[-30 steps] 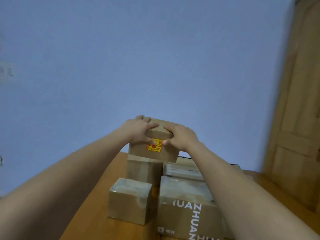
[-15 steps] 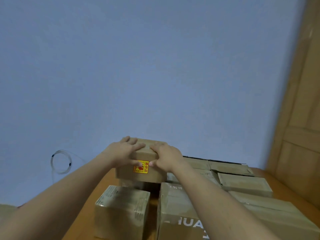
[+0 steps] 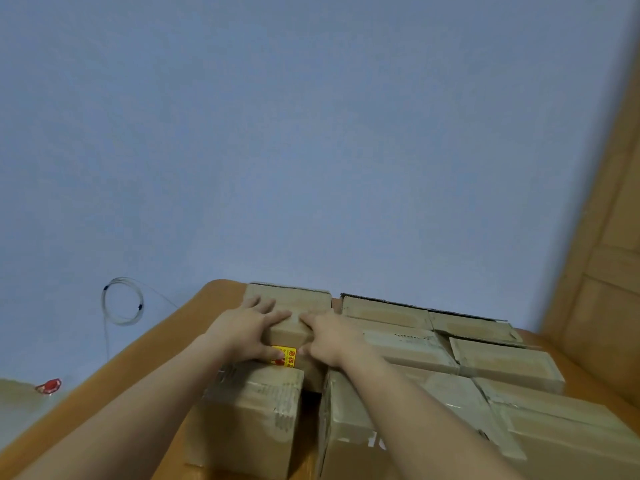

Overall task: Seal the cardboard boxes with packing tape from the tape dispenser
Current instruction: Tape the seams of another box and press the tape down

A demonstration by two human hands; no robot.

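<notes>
Both bare forearms reach from the lower corners of the frame toward its lower middle, converging as they go. The left hand point(image 3: 247, 330) lies palm down with its fingers spread and stretched forward, the thumb dropped down on the near side so that the grip pinches between thumb and fingers. The right hand point(image 3: 327, 336) sits just beside it, also palm down, its index finger pointing toward the left hand's fingertips, the thumb tucked low on the near side. The two hands nearly touch at the fingertips.
</notes>
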